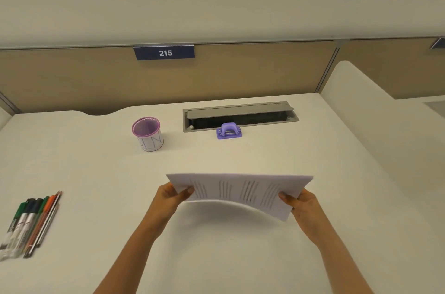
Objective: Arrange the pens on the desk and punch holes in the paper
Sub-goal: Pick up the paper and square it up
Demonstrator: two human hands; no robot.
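A sheet of white paper point(240, 191) with several blocks of printed lines is held above the desk, bowed upward in the middle. My left hand point(172, 195) grips its left edge and my right hand point(301, 204) grips its right edge. A small purple hole punch point(228, 131) sits farther back on the desk, beyond the paper. Several pens, markers and pencils point(31, 221) lie side by side near the desk's left front. A pink-rimmed mesh pen cup point(147, 133) stands upright at the back left of the punch and looks empty.
A grey cable tray point(240, 115) with its lid raised is set into the white desk point(96, 173) right behind the punch. A beige partition with a sign reading 215 point(164, 52) closes the back. A white side panel point(375, 110) rises on the right.
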